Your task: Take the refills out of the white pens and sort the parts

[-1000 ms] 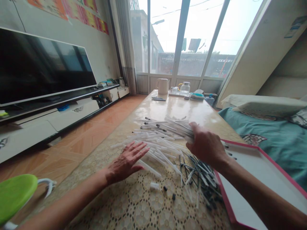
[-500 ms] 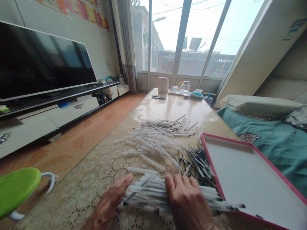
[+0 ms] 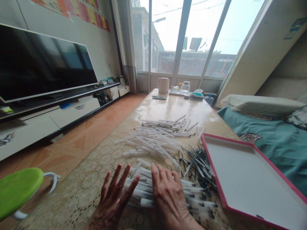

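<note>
A bundle of whitish translucent pens [image 3: 145, 193], many with black tips at the right, lies crosswise at the near part of the table. My right hand [image 3: 168, 191] is laid over the bundle's middle, its fingers close together and curved down on the far side; the fingertips are partly hidden. At the bundle's left ends, my left hand [image 3: 115, 195] has its fingers spread, palm towards the pens, with nothing gripped. Just beyond lies a loose heap of clear white tubes [image 3: 153, 143]. A pile of thin black sticks like pen refills [image 3: 199, 163] lies right of it.
A shallow white box with a pink rim [image 3: 226, 179] lies at the right, a small dark piece [image 3: 260, 216] inside. More dark-tipped pens [image 3: 165, 124] lie farther up the table. A jug [image 3: 163, 85] and a glass pot [image 3: 185, 87] stand at the far end. A green stool [image 3: 21, 191] is at left.
The pens under my right hand have shifted left, their dark tips now lying left of the box's near corner. My right hand moved left too. My left hand's fingers have spread and lifted.
</note>
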`<state>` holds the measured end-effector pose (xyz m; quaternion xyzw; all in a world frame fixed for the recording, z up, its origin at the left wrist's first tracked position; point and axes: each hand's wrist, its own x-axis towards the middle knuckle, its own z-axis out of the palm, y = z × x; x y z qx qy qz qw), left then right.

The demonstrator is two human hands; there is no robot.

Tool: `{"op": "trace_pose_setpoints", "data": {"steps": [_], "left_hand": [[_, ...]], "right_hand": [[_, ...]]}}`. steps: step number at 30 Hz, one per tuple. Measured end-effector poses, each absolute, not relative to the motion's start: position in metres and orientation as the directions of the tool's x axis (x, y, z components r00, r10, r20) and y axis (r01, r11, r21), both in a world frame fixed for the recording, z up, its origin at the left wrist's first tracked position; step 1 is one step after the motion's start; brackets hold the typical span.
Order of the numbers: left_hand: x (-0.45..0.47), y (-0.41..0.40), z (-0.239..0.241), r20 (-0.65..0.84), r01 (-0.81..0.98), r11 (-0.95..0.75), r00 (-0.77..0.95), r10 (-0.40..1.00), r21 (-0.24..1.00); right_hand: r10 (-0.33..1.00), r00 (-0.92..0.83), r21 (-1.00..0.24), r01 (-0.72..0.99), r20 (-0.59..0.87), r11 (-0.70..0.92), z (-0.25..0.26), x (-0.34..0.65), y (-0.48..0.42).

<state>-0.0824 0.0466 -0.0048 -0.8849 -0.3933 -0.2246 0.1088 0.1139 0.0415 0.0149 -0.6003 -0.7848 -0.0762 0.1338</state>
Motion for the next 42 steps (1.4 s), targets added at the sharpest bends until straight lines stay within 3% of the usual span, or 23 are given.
{"op": "trace_pose_setpoints", "data": {"steps": [4, 7, 10, 13, 21, 27, 29, 34, 42], "left_hand": [[-0.08, 0.044, -0.003, 0.403, 0.688, -0.725, 0.662, 0.633, 0.009], [-0.078, 0.04, -0.007, 0.422, 0.68, -0.733, 0.663, 0.618, 0.004], [-0.076, 0.039, -0.012, 0.431, 0.688, -0.726, 0.653, 0.622, 0.005], [-0.077, 0.046, -0.012, 0.37, 0.675, -0.738, 0.685, 0.628, 0.004], [-0.084, 0.115, 0.0, 0.218, 0.657, -0.747, 0.718, 0.66, 0.1], [-0.093, 0.123, 0.008, 0.156, 0.591, -0.782, 0.769, 0.62, 0.198], [-0.094, 0.121, 0.01, 0.141, 0.561, -0.802, 0.794, 0.591, 0.207], [-0.085, 0.127, 0.021, 0.199, 0.54, -0.807, 0.787, 0.585, 0.239], [-0.056, 0.168, 0.024, 0.286, 0.596, -0.771, 0.716, 0.637, 0.224]], "right_hand": [[0.852, -0.349, -0.039, 0.918, 0.39, 0.394, 0.005, 0.141, 0.027], [0.759, -0.43, 0.122, 0.895, 0.489, 0.428, -0.002, 0.17, 0.012], [0.658, -0.605, 0.318, 0.796, 0.448, 0.515, -0.003, 0.192, 0.0], [0.607, -0.657, 0.367, 0.753, 0.446, 0.545, -0.007, 0.193, -0.001], [0.823, -0.402, 0.066, 0.909, 0.402, 0.412, -0.024, 0.147, 0.042], [0.851, -0.391, -0.13, 0.88, 0.35, 0.458, 0.008, 0.153, 0.043], [0.875, -0.305, -0.193, 0.898, 0.376, 0.396, 0.024, 0.161, 0.05], [0.919, -0.183, -0.261, 0.923, 0.348, 0.282, 0.045, 0.184, 0.116], [0.954, -0.135, -0.251, 0.946, 0.267, 0.204, 0.011, 0.196, 0.207]]}}
